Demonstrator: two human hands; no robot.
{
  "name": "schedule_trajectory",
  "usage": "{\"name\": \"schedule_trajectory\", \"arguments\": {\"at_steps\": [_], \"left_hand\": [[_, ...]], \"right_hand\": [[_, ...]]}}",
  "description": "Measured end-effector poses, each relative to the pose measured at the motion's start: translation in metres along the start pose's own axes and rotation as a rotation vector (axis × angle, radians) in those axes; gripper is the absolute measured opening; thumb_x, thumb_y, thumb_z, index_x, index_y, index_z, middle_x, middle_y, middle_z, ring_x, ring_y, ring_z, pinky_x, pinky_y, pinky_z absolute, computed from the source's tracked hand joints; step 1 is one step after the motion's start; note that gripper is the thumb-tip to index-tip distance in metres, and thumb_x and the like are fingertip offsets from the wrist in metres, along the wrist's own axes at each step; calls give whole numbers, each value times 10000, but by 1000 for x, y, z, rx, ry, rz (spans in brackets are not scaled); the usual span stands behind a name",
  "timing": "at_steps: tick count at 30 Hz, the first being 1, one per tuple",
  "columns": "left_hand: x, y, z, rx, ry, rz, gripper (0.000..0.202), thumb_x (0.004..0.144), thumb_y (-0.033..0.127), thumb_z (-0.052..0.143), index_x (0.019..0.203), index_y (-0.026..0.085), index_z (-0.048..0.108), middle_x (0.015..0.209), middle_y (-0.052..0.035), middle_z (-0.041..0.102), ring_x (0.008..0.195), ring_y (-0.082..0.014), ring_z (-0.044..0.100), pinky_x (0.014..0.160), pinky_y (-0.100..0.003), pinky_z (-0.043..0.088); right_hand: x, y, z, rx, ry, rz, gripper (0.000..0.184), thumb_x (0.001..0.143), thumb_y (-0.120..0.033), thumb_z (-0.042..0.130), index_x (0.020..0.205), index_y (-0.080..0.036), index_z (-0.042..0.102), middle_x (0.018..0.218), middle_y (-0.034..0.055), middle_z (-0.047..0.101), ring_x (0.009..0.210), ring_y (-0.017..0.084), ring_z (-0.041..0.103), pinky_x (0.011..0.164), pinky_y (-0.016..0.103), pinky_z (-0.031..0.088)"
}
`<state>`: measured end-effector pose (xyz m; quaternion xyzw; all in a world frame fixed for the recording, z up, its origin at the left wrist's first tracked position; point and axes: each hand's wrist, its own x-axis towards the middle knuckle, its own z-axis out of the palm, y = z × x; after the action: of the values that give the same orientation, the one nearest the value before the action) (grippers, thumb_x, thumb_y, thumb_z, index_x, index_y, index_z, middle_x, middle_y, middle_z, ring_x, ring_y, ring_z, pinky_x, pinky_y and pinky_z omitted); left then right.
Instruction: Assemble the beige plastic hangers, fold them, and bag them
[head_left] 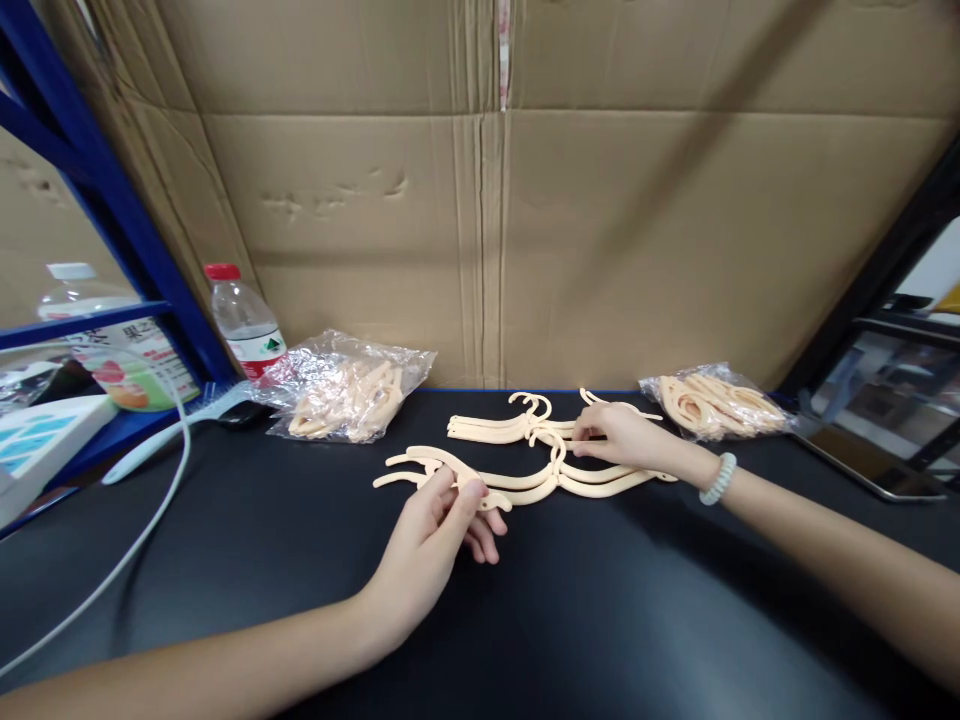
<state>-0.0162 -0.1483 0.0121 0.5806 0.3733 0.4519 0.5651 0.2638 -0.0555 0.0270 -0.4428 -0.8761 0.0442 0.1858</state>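
Left hand (442,515) pinches hanger parts (442,458) jutting leftward; right hand (619,435), grip unclear, sits among hangers (600,490) farther back.

The black surface (517,640) runs back to a cardboard wall (360,240). Toward its far edge, the left hand (427,545) pinches curved cream pieces (450,466) between thumb and fingers, while the right hand (626,437) — a pale bracelet (720,480) on its wrist — has its fingertips down at the cream hanger parts (491,430) nearer that edge. Just in front lie cream hangers (600,489) with hooks. One clear bag (349,395) of cream pieces sits toward the far left corner, beside a red-capped bottle (247,330); another bag (716,402) sits toward the far right corner. A white cable (161,515) curves along the left side.
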Motion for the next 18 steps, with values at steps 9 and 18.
{"name": "schedule_trajectory", "arguments": {"at_steps": [9, 18], "left_hand": [[1, 4, 1, 54, 55, 17, 316, 809, 435, 695, 769, 170, 527, 728, 6, 598, 585, -111, 562, 567, -234, 455], [0, 9, -6, 37, 68, 46, 237, 790, 363, 728, 751, 172, 594, 753, 10, 548, 681, -122, 487, 640, -232, 407]], "right_hand": [[11, 1, 0, 89, 158, 112, 186, 872, -305, 599, 771, -155, 642, 716, 29, 659, 629, 162, 590, 591, 267, 419], [9, -6, -25, 126, 433, 121, 159, 899, -290, 556, 965, -178, 648, 908, 71, 685, 818, 213, 639, 735, 333, 485]]}}
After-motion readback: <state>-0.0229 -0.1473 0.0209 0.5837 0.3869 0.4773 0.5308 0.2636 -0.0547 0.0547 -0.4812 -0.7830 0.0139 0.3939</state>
